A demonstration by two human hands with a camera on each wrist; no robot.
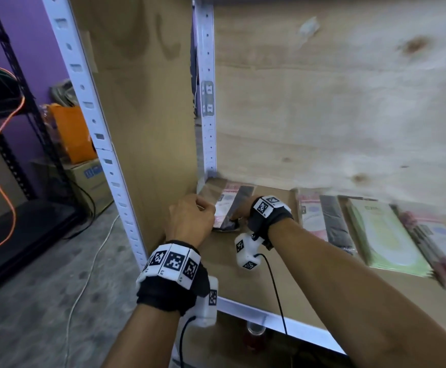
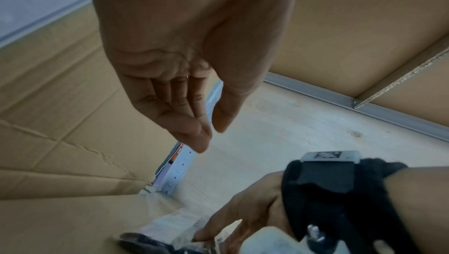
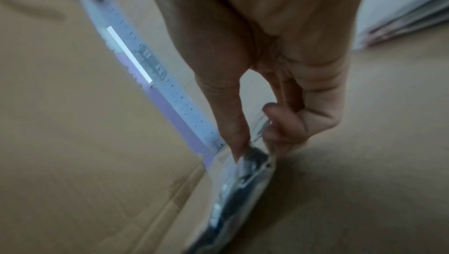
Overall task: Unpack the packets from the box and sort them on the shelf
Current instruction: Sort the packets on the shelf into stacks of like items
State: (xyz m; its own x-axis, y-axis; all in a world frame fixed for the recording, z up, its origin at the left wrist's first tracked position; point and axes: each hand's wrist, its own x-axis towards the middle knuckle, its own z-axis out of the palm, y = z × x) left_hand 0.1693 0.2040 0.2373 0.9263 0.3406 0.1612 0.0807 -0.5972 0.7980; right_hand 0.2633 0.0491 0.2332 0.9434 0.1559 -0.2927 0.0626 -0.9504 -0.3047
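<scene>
A clear plastic packet (image 1: 228, 207) with a pink-and-white card and a black item lies in the far left corner of the shelf board (image 1: 282, 274). My right hand (image 1: 239, 216) pinches its near edge between thumb and curled forefinger; the right wrist view shows that pinch (image 3: 255, 139) on the packet (image 3: 239, 191). My left hand (image 1: 203, 208) hovers just left of the packet, beside the cardboard side wall (image 1: 147, 115). In the left wrist view the left hand (image 2: 211, 133) has straight fingers and holds nothing, above the right hand (image 2: 245, 217) and the packet (image 2: 155, 242).
Sorted stacks lie along the shelf to the right: pink-and-black packets (image 1: 325, 221), green packets (image 1: 386, 235), more pink ones (image 1: 444, 251). A white slotted upright (image 1: 84, 102) frames the left side. On the floor stand an orange bag (image 1: 70, 131) and a carton (image 1: 91, 179).
</scene>
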